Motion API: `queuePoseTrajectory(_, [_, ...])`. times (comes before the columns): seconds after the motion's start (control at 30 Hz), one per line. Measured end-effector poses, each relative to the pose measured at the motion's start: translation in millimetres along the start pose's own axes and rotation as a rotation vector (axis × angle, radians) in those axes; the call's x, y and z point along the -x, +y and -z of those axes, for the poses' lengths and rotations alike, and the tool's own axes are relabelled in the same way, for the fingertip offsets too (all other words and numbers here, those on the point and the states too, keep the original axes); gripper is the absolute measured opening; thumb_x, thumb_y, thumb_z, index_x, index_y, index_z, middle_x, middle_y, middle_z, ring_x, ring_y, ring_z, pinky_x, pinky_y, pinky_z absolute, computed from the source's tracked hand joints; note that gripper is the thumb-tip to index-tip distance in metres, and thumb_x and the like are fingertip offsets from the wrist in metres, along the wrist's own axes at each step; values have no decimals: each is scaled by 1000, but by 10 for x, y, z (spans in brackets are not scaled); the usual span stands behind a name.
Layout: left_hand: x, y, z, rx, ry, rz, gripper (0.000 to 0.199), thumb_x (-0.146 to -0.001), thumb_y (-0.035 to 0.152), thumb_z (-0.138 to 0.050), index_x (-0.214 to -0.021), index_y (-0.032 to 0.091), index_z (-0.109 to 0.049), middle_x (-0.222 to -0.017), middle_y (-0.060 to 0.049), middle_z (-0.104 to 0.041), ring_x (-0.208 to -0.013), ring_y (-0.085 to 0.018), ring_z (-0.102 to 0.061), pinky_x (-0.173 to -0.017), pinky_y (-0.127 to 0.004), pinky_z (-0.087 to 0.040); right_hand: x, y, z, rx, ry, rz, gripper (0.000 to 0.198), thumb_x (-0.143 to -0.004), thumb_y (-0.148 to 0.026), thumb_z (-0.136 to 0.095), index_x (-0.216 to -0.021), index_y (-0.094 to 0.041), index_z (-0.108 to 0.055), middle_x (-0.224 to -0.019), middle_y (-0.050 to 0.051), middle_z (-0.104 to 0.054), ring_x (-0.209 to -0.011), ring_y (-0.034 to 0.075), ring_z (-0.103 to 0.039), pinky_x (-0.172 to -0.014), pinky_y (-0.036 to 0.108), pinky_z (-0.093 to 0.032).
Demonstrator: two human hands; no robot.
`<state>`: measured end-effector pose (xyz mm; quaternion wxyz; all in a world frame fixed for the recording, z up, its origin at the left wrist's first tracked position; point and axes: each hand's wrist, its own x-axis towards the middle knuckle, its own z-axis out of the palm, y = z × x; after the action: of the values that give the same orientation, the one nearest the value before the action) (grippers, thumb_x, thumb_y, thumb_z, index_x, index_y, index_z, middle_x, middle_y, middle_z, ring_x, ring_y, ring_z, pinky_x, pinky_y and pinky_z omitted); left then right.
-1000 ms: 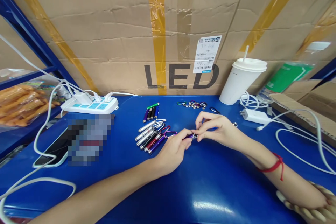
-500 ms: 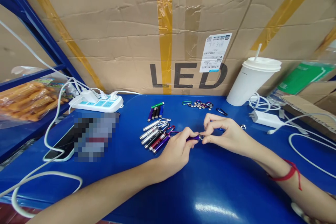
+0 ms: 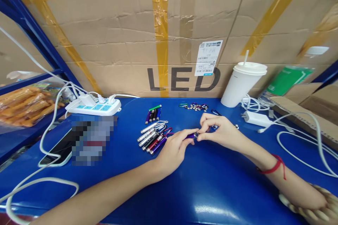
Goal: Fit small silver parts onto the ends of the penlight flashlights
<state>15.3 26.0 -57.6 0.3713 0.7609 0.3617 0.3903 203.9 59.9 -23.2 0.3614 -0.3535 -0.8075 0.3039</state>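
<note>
A slim purple keychain flashlight (image 3: 190,135) is gripped between the thumb and fingers of my left hand (image 3: 170,151), its silver end pointing right. My right hand (image 3: 220,130) closes its thumb and fingertips around that silver end; whether a small part is pinched there too is hidden. Left of my left hand lies a fanned row of similar flashlights (image 3: 151,137) in silver, black, red and purple, with clips on several. Behind them is a group of short coloured tubes (image 3: 153,115), a green one lying across the top. Small silver button cells (image 3: 195,107) lie scattered farther back among coloured carabiner clips (image 3: 183,105).
A large cardboard box (image 3: 118,42) walls off the back of the blue table (image 3: 211,182). At right stand a white cup with straw (image 3: 241,81) and a white charger (image 3: 256,118) with cables. At left are a power strip (image 3: 97,107) and a phone (image 3: 60,147).
The view has shifted slightly, moving the scene left. My left fingers have stretched farther along the purple flashlight, covering more of it. My right fingertips stay at its end.
</note>
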Motion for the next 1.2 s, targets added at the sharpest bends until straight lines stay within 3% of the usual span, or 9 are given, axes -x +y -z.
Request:
queuePoseTrajectory(0.27, [-57,46,1,-57,29,60,31,-92,26,-33,-113,18,-56,-72,0,-56,-69,-12,-52,-70,-23,-40,-22,50,-49,26,80,-3,37,-70,-49,-70,-61,-13,-66,-67,3,-49,-60,8,-46,-51,19,-36])
queuePoseTrajectory(0.5, [-53,57,-6,-76,55,108,31,-92,26,-32,-110,16,-54,-69,1,-51,-64,-11,-46,-65,-22,-37,1,38,-46,-39,111,60,23,-73,-36,-71,-82,-15,-70,-80,4,-54,-64,8,-49,-52,20,-39])
queuePoseTrajectory(0.63, [-43,54,-4,-88,9,111,29,-93,25,-31,-108,17,-54,-69,2,-49,-64,-11,-45,-64,-22,-35,-5,37,-10,-60,61,66,16,-73,-33,-72,-76,-17,-72,-75,4,-54,-65,9,-49,-50,19,-34])
queuePoseTrajectory(0.87, [-24,50,8,-122,-77,119,21,-91,21,-30,-101,19,-50,-71,2,-49,-64,-11,-44,-61,-22,-32,-2,34,8,-57,17,-63,14,-66,-30,-76,-69,-16,-72,-68,2,-54,-61,7,-48,-50,19,-33])
queuePoseTrajectory(1.03, [-16,44,4,-79,-48,148,10,-89,23,-35,-85,18,-43,-68,3,-48,-58,-9,-43,-56,-21,-32,-4,37,-18,-28,23,-77,14,-68,-30,-74,-67,-16,-71,-64,1,-53,-59,8,-47,-50,20,-32])
queuePoseTrajectory(1.2, [-31,49,10,-84,12,91,13,-88,20,-38,-76,18,-41,-67,3,-49,-58,-9,-44,-59,-21,-36,2,2,-33,17,9,-85,16,-72,-32,-70,-68,-16,-70,-65,2,-53,-60,8,-47,-51,20,-32])
